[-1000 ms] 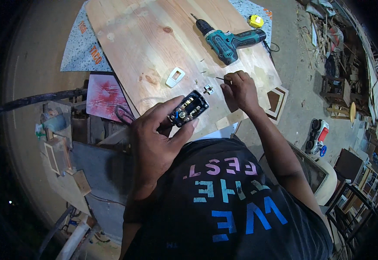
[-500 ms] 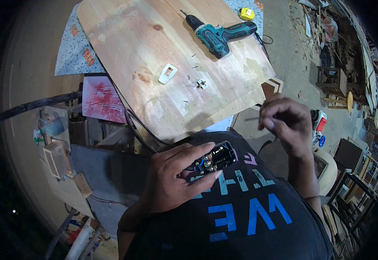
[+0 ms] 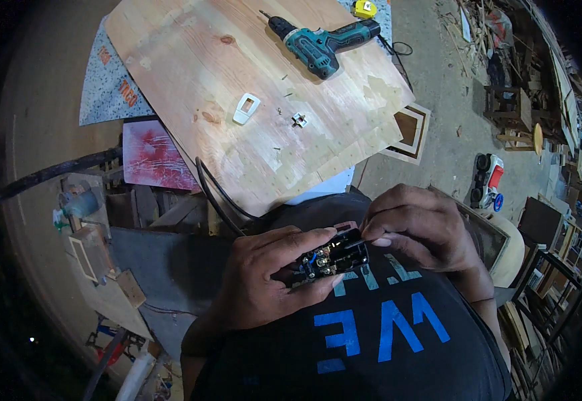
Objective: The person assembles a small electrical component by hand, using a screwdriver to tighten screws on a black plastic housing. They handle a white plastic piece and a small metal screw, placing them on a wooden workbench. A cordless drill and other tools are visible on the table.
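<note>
Below the near edge of the wooden board [image 3: 190, 73], over the dark shirt [image 3: 371, 354], a small black box [image 3: 336, 256] is held in the left hand [image 3: 264, 271], its sides pinched between thumb and fingers. Compared with a second ago, the box is carried lower, clear of the board's edge, and the right hand [image 3: 421, 227] is brought from above the board to the box's farther end. There the right fingers and thumb are drawn together; whether a thin piece is pinched between them cannot be told. By this, the work seems to be shifted off the board and into the box, with both hands used on it.

The box is seen tilted, with its open side up. Brass-coloured metal parts and a short blue wire [image 3: 313, 258] are shown inside, toward the left palm; the other end is left in shadow. A black cable [image 3: 214, 194] is seen beside the board's lower left edge, its join hidden by the hand. On the board, a white frame [image 3: 246, 108] and a small metal piece [image 3: 299, 120] are left lying apart, below the drill [image 3: 314, 52].
</note>
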`<state>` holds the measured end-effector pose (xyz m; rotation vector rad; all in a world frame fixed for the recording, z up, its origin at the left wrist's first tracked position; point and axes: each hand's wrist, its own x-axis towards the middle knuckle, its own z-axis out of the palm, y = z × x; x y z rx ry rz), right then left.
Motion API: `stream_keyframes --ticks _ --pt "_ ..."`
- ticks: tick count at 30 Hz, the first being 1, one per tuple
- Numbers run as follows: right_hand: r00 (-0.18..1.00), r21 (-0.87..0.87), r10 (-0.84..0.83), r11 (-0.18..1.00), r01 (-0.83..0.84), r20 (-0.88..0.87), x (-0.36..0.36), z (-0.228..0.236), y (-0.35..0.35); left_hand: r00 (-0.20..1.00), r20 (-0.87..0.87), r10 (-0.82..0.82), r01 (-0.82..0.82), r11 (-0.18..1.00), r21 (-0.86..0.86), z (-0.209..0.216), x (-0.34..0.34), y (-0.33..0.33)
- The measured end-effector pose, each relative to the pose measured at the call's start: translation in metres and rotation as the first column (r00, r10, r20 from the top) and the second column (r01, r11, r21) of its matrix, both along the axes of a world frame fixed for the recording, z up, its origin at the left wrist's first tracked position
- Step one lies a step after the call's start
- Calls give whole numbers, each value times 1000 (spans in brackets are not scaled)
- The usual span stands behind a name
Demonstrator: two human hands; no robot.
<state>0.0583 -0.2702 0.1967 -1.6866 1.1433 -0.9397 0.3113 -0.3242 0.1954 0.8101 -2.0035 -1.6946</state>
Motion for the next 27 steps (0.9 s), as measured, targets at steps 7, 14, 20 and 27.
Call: stream_keyframes --ticks 7,14,20,27 --pt "999 -24 -7 1000 5 -53 2 2 0 999 50 -11 14 998 -59 8 -3 0" --pt "998 -40 -6 999 3 -60 3 1 1 998 58 9 -5 997 -78 7 -2 4" --pt "997 -39 -13 999 10 -78 5 3 1 998 68 9 -2 996 -89 7 -2 4" --pt "995 -26 3 1000 -6 -97 5 5 0 998 69 11 -4 994 -108 8 -3 3"
